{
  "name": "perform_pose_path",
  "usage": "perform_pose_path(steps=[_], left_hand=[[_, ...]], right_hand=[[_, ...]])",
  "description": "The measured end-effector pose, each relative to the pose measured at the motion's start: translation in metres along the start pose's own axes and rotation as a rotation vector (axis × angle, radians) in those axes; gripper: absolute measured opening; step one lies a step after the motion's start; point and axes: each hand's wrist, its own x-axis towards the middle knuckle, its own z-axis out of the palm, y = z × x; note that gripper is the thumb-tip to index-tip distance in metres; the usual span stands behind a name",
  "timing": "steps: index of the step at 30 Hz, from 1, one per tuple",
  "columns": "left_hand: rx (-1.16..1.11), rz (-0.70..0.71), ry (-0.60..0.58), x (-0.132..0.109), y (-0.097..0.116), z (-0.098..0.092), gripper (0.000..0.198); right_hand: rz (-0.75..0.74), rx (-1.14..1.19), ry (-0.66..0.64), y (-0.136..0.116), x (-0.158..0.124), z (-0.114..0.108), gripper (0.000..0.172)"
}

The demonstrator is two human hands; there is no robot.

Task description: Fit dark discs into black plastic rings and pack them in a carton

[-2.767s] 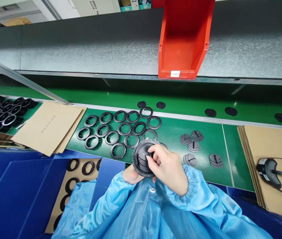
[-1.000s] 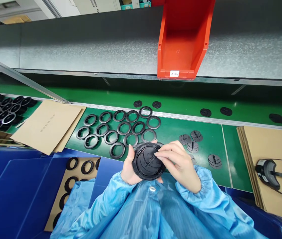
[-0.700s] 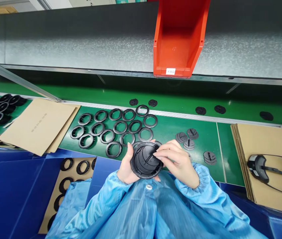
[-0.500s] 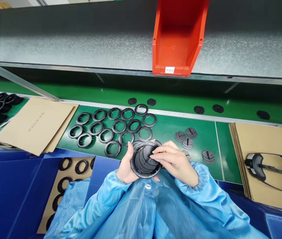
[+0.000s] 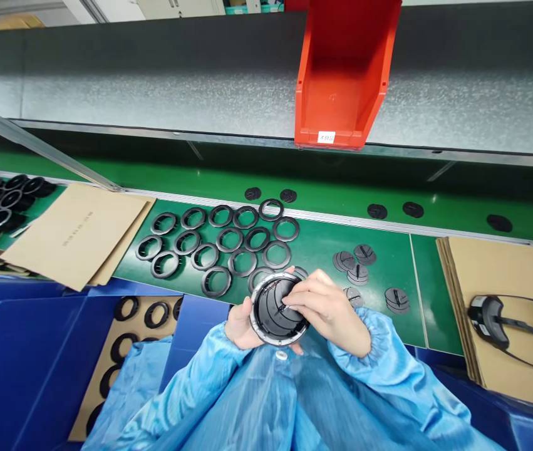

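I hold a round black plastic part (image 5: 273, 310) in front of my chest, over the near edge of the green bench (image 5: 322, 241). My left hand (image 5: 240, 326) grips its left rim from below, fingers curled. My right hand (image 5: 325, 307) lies over its right side, fingertips pinched on a small rib inside the part. Both arms are in light blue sleeves.
Several black rings (image 5: 228, 241) lie in rows just beyond my hands. Small black discs (image 5: 357, 263) sit to the right. Cardboard sheets (image 5: 76, 232) lie at left, and more cardboard with a black scanner (image 5: 489, 316) lies at right. A red bin (image 5: 341, 75) hangs above. Blue trays (image 5: 26, 357) stand at lower left.
The part has tilted slightly in my hands and my right fingertips have shifted a little on its inside. The view has moved a bit; the rings and discs stay put.
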Motion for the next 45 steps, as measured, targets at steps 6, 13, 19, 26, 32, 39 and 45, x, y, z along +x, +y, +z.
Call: perform_pose_path(steps=[6,13,19,26,32,39,45], left_hand=[[0.027,0.087,-0.020,-0.003,-0.009,-0.011,0.081],[0.051,0.042,-0.005,-0.002,-0.008,-0.013,0.066],[0.029,0.057,-0.021,0.002,-0.010,-0.007,0.077],[-0.020,0.054,0.061,-0.002,-0.013,-0.010,0.075],[0.017,0.072,0.109,-0.002,-0.012,-0.007,0.074],[0.020,0.092,0.150,-0.001,-0.007,-0.003,0.068],[0.019,0.052,0.161,0.002,-0.010,-0.006,0.066]], right_hand=[[0.033,0.022,0.100,-0.001,-0.007,0.010,0.019],[0.073,-0.008,0.180,0.001,-0.018,0.020,0.020],[0.078,-0.045,0.143,-0.006,-0.013,0.019,0.018],[0.073,-0.082,0.077,-0.009,-0.010,0.017,0.015],[0.053,-0.149,0.057,-0.011,-0.011,0.016,0.024],[0.031,-0.149,0.085,-0.004,-0.008,0.016,0.018],[0.048,-0.106,0.013,0.001,-0.008,0.017,0.016]])
